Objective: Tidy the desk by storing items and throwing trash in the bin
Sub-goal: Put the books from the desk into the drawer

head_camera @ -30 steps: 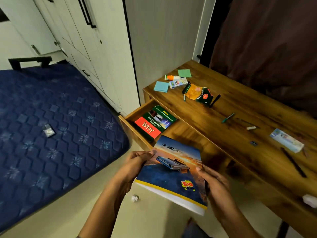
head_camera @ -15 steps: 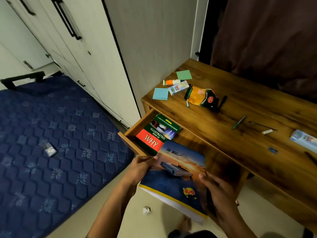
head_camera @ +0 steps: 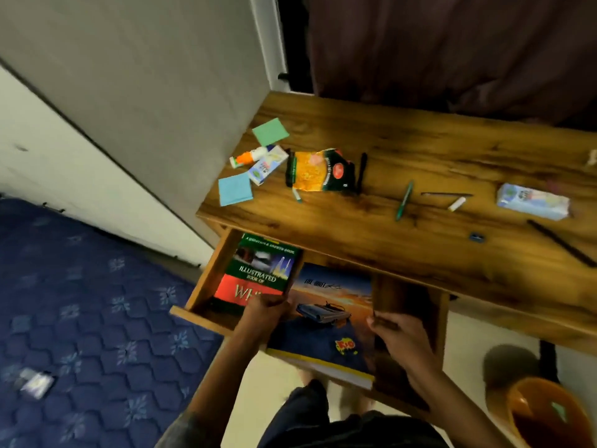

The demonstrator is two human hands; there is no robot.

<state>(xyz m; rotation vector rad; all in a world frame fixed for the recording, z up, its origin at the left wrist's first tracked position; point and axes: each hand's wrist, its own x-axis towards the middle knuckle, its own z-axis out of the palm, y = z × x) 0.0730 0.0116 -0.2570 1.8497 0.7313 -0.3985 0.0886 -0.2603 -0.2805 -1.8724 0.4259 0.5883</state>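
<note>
Head view: both hands, left (head_camera: 265,310) and right (head_camera: 395,328), grip the notebook (head_camera: 326,318) over the open drawer (head_camera: 206,286). Next, lower it flat beside the book (head_camera: 261,270).

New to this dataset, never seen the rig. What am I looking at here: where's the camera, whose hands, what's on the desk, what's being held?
No robot here: a person works with bare hands, and the single picture comes from a wide-angle camera worn on the head, looking forward and down.

The left hand and right hand grip the two sides of a blue notebook with a car on its cover, over the open drawer of a wooden desk. A green and red book already lies in the drawer.

On the desk top: a crumpled snack wrapper, green and blue sticky notes, a glue bottle, a small carton, a green pen and a longer pale box. An orange bin stands on the floor at lower right.
</note>
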